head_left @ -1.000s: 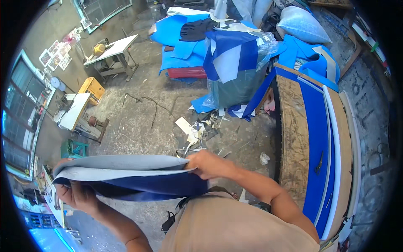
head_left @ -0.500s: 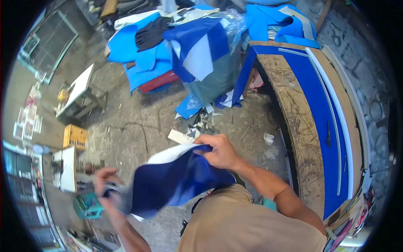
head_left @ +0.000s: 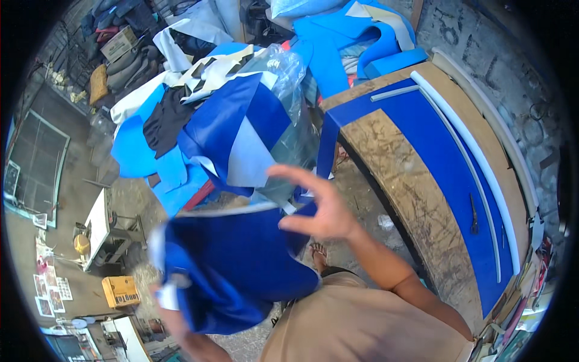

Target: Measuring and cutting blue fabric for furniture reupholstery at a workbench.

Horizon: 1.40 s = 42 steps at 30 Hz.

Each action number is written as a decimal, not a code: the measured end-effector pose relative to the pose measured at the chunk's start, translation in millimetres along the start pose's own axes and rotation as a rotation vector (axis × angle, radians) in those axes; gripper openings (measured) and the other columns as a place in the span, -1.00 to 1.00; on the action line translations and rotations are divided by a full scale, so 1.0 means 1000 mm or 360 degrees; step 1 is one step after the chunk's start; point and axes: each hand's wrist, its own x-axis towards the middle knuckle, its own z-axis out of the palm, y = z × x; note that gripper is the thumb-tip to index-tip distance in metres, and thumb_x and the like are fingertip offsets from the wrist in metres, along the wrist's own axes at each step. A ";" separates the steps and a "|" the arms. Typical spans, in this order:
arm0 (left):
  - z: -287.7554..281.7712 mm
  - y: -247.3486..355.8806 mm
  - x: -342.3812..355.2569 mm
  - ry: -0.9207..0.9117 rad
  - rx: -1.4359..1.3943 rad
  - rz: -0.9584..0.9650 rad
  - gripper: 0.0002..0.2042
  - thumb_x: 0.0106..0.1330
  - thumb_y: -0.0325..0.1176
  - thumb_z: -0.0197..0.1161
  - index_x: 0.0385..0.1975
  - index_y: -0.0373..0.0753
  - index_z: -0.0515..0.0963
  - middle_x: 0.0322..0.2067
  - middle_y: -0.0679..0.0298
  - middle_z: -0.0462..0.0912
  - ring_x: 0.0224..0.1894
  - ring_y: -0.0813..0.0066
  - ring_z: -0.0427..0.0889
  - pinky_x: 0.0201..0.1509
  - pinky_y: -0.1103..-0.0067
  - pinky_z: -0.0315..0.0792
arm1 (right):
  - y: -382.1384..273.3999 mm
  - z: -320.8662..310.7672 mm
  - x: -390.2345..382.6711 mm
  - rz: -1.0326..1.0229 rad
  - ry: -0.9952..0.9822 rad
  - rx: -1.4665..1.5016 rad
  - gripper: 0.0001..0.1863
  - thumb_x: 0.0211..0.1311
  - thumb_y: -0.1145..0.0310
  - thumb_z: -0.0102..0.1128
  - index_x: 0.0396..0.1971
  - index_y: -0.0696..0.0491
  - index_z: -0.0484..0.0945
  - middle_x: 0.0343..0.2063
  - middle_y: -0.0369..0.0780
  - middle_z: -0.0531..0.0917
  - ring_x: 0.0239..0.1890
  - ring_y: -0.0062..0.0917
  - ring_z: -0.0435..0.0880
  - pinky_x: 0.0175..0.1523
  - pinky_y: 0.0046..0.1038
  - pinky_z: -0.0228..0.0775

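A floppy dark-blue sheet (head_left: 235, 265) with pale backing hangs in front of me, its folds blurred at the left. My left hand (head_left: 172, 311) grips it at that side, fingers mostly hidden under the material. My right hand (head_left: 313, 205) is open, fingers spread and thumb out, just above the sheet's right part. Behind them lies a pile of blue and white pieces (head_left: 241, 127) over plastic-wrapped material, with black cloth (head_left: 166, 123) among them.
At my right stands a worn board table (head_left: 401, 181) carrying blue material, long pale strips and dark scissors (head_left: 474, 214). White tables (head_left: 96, 226) and a yellow box (head_left: 117, 291) are at left. Light-blue foam pieces (head_left: 329, 45) lie at the back. My foot (head_left: 319, 256) shows below.
The sheet has turned from a folded, pale-side-up strip to hanging blue side out. My right hand has let go and spread its fingers. The view has swung toward the piles and table.
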 end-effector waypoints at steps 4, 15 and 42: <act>-0.009 0.061 0.164 0.0215 -0.0150 0.0475 -0.57 0.45 -0.14 0.25 0.22 -0.20 0.51 0.04 0.13 0.66 0.00 0.38 0.64 0.17 0.44 0.48 | 0.021 -0.071 0.004 0.0461 0.0463 0.0151 -0.17 0.04 0.46 0.50 0.38 0.11 0.39 0.21 -0.10 0.64 0.24 -0.37 0.60 0.33 -0.34 0.39; 0.105 -0.076 0.726 0.1151 0.1077 0.0688 -0.16 0.33 0.33 0.13 0.24 -0.44 0.48 0.14 -0.31 0.56 0.01 -0.18 0.65 0.17 0.16 0.53 | 0.096 -0.127 -0.080 0.0964 0.1593 -0.0161 -0.40 0.19 0.64 0.33 0.27 0.18 0.46 0.06 -0.10 0.68 0.01 -0.50 0.67 0.13 -0.54 0.50; 0.428 -0.266 0.502 -0.0716 0.2200 0.0664 -0.05 0.35 0.30 0.17 0.59 -0.08 -0.06 0.53 -0.27 -0.03 0.52 -0.40 -0.02 0.36 -0.46 -0.07 | 0.216 0.006 -0.218 0.1895 0.1812 -0.1089 -0.62 0.21 0.47 0.27 0.06 0.13 0.65 -0.24 -0.20 0.77 -0.38 -0.47 0.66 -0.22 -0.46 0.52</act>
